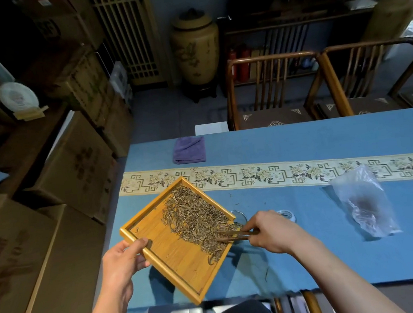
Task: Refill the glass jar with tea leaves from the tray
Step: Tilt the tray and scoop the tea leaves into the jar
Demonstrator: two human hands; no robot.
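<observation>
A square bamboo tray [175, 259] is held tilted above the blue table, one corner pointing right. My left hand [124, 259] grips its left edge, thumb on the rim. Dry tea leaves [196, 218] lie heaped along the tray's right side. My right hand [272, 231] pinches wooden tongs [234, 235] whose tips lie in the leaves near the tray's right corner. The glass jar [241, 217] stands just behind that corner, mostly hidden by the tray and hand. Its lid [286, 214] lies on the cloth to the right.
A crumpled clear plastic bag [366, 203] lies on the table at right. A folded purple cloth [189, 150] sits at the far left. A patterned runner [278, 174] crosses the table. Wooden chairs [270, 91] stand behind it, cardboard boxes [69, 170] at left.
</observation>
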